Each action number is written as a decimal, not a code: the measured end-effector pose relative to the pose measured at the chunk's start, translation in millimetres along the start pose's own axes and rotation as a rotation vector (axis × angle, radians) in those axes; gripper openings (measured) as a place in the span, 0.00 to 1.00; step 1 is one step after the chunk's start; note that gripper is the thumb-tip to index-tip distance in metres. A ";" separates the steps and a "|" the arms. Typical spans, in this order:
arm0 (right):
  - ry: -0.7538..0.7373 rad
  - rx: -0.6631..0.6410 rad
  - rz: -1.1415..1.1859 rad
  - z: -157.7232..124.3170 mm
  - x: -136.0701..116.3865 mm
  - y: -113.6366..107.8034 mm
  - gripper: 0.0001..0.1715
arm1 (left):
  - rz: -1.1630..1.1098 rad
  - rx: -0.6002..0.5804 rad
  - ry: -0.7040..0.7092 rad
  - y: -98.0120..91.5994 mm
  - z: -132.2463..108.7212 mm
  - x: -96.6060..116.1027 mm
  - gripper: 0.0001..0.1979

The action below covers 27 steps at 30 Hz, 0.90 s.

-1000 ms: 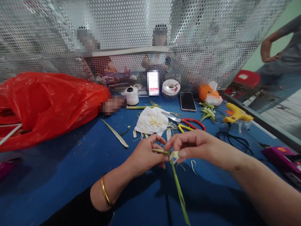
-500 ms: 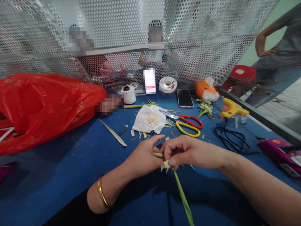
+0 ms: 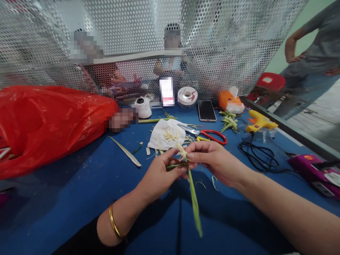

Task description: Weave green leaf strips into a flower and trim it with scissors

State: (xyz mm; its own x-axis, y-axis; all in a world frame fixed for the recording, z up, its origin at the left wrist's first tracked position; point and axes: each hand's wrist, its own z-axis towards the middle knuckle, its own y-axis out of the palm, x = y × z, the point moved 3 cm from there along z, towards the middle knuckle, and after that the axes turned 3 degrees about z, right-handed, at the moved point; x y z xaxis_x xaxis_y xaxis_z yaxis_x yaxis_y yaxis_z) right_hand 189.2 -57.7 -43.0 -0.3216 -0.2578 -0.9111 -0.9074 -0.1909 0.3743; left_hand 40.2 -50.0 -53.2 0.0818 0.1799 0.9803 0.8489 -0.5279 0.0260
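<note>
Between my hands is a small pale flower-like piece (image 3: 182, 153) of folded plant strips, with a long green leaf strip (image 3: 195, 203) hanging down from it. My right hand (image 3: 209, 158) pinches the pale piece between thumb and fingers. Closed round a green stem (image 3: 174, 165) just below it is my left hand (image 3: 162, 173), its thumb pressed toward the fingertips. Beyond them lies a white tissue (image 3: 167, 136) bearing pale cut bits. Scissors (image 3: 212, 136) with one red and one yellow handle lie past my right hand, which partly hides the yellow one.
A red plastic bag (image 3: 53, 124) covers the left side. Behind stand a thread spool (image 3: 143, 107), a tape roll (image 3: 187, 95) and a phone (image 3: 207, 110). To the right are a yellow glue gun (image 3: 260, 121), its black cable (image 3: 259, 156) and a purple power strip (image 3: 316, 170). A person (image 3: 313, 46) stands beyond.
My right hand has turned, and the pale piece now points up and away instead of toward me. The leaf strip's lower end has swung left. The view has shifted slightly.
</note>
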 end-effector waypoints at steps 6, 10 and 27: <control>-0.049 -0.036 -0.071 -0.2 -1.8 0.4 0.07 | 0.044 -0.042 0.033 -3.0 -0.8 3.4 0.09; -0.030 -0.098 -0.142 -1.7 -5.6 1.3 0.08 | -0.113 -0.154 -0.148 -1.8 -0.4 -4.7 0.12; 0.028 0.029 0.170 -1.9 1.2 4.9 0.11 | -0.174 -0.155 -0.303 -4.1 -3.5 -6.8 0.12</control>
State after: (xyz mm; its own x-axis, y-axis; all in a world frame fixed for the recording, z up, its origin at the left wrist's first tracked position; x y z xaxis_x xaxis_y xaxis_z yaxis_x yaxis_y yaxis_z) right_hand 184.9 -60.8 -41.9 -0.4635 -0.3106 -0.8299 -0.8483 -0.1149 0.5169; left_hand 34.3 -52.0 -59.3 0.1138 0.5026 0.8570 0.7764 -0.5832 0.2389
